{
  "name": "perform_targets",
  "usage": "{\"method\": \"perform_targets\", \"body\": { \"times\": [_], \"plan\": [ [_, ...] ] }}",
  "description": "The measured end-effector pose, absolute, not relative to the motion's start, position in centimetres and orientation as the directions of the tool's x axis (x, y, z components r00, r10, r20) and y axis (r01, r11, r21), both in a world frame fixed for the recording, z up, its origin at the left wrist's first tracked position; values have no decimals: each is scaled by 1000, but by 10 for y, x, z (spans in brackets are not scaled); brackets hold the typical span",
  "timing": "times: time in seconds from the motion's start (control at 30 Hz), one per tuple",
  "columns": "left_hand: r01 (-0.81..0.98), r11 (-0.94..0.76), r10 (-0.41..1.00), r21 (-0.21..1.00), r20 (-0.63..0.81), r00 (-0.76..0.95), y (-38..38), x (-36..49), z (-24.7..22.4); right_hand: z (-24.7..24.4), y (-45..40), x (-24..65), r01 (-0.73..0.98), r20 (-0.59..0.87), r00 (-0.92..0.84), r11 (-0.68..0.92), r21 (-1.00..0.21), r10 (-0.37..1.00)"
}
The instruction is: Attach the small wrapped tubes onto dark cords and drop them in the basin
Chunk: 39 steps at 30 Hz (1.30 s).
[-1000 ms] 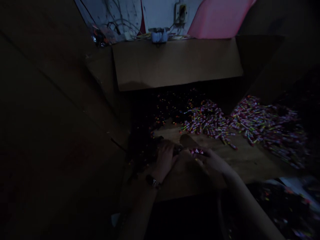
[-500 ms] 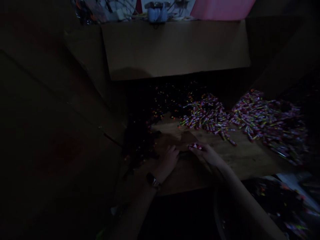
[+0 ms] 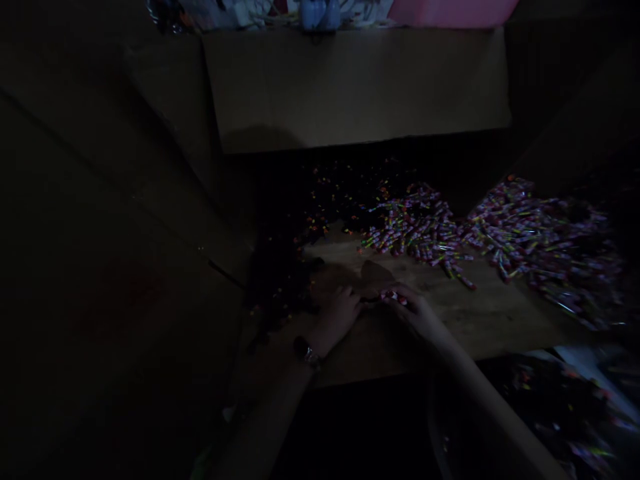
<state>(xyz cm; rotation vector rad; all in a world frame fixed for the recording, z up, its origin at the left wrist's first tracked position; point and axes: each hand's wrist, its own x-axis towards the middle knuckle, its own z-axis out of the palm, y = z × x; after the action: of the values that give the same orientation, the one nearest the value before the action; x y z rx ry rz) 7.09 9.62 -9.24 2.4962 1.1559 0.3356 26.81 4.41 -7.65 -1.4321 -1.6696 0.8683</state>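
Observation:
In dim light, my right hand (image 3: 417,313) is closed around a small red-and-white printed tube (image 3: 394,297) above the wooden board (image 3: 450,320). My left hand (image 3: 340,317), with a dark watch (image 3: 303,348) at its wrist, is just left of it, fingers drawn together. A thin dark piece (image 3: 370,300) bridges the gap between the fingertips and the tube; its kind is too dark to make out. Similar bright tubes lie in a loose pile (image 3: 425,230) beyond my right hand.
Another tube pile (image 3: 540,240) spreads to the right. Small dark pieces with orange bits (image 3: 280,280) cover the left and back of the board. A cardboard panel (image 3: 360,87) stands behind, below a pink object (image 3: 450,10). More mixed pieces (image 3: 560,400) lie at the lower right.
The view has shifted slightly. My hands are a little farther apart, and the dark piece between them shows more clearly. My right hand still holds the tube.

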Motion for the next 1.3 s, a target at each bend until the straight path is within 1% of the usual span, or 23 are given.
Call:
{"method": "perform_targets", "body": {
  "times": [0.1, 0.2, 0.5, 0.7, 0.83, 0.93, 1.07, 1.13, 1.2, 1.27, 1.3],
  "plan": [
    [676, -597, 767, 431, 61, 639, 97, 71, -90, -76, 42, 269, 582, 187, -118, 220, -783, 975],
    [668, -599, 765, 440, 68, 641, 98, 72, -89, -74, 42, 270, 610, 214, -147, 259, -749, 966],
    [665, -619, 762, 419, 112, 638, 93, 71, -96, -67, 52, 267, 565, 149, -192, 233, -792, 970],
    [663, -628, 762, 408, 150, 630, 90, 69, -99, -59, 65, 274, 475, 96, -305, 239, -847, 947],
    [673, -616, 776, 410, 166, 608, 91, 68, -103, -65, 66, 270, 472, 121, -308, 262, -842, 944],
    [685, -607, 784, 404, 162, 599, 92, 67, -103, -73, 60, 263, 481, 150, -269, 268, -835, 951],
    [737, -555, 825, 385, 139, 548, 87, 69, -104, -75, 57, 272, 481, 146, -200, 227, -847, 969],
    [774, -507, 858, 379, 139, 494, 81, 78, -106, -69, 57, 289, 488, 151, -69, 165, -857, 986],
    [800, -470, 881, 374, 139, 453, 71, 95, -107, -61, 54, 310, 481, 163, 120, 86, -872, 979],
    [790, -486, 870, 373, 125, 476, 54, 118, -108, -52, 45, 329, 454, 154, 265, 18, -891, 952],
    [767, -521, 847, 374, 116, 519, 43, 131, -107, -48, 39, 336, 440, 142, 288, 0, -898, 947]
  ]
}}
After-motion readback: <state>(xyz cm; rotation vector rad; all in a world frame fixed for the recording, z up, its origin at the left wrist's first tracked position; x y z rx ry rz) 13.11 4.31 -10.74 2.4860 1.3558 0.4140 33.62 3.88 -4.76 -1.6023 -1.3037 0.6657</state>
